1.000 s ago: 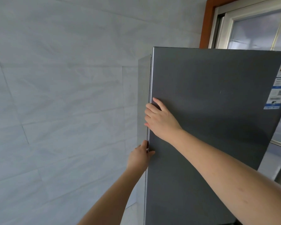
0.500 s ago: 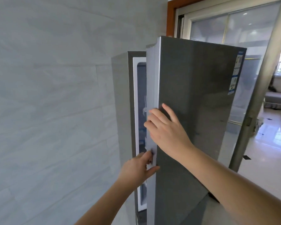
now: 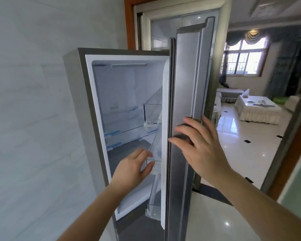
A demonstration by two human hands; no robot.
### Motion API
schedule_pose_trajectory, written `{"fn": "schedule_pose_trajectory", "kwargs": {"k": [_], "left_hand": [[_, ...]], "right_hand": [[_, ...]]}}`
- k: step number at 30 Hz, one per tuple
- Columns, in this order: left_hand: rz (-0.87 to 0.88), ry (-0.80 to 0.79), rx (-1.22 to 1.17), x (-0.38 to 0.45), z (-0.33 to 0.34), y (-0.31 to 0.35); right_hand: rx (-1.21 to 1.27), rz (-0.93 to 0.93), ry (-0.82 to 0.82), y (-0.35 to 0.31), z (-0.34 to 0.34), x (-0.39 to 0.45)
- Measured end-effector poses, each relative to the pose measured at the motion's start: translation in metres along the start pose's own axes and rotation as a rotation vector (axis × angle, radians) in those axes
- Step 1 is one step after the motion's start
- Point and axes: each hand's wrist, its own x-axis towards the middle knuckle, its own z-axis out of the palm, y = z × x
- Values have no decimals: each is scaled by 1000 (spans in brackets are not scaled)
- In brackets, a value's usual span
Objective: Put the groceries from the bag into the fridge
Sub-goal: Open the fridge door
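Smooth grey wall [image 3: 33, 119] flanks steel fridge [image 3: 73, 94], glossy door [image 3: 186, 119] ajar.

The tall grey metal fridge door [image 3: 186, 119] has swung from shut a second ago, through a narrow crack, to wide open — it now shows edge-on. The white-lined fridge interior [image 3: 129, 108], hidden before, is in view with its clear glass shelves [image 3: 123, 131] and clear plastic door bins [image 3: 153, 110]. The left hand [image 3: 130, 169] has left the door's edge and reaches in at a bin. The right hand [image 3: 201, 146] has gone from flat on the door's front to spread on its edge — fingers loose.
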Motion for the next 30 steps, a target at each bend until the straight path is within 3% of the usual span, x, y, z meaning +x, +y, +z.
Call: {"fn": "schedule_pose_trajectory", "kwargs": {"k": [5, 16, 23, 30], "left_hand": [[4, -92, -23, 11, 45, 28], [191, -136, -122, 45, 130, 124], [257, -229, -84, 83, 169, 173], [264, -273, -114, 115, 201, 192]], "right_hand": [[-38, 81, 11, 48, -28, -45], [27, 423, -78, 122, -75, -140], [141, 603, -449, 127, -48, -189], [143, 687, -602, 149, -27, -214]]}}
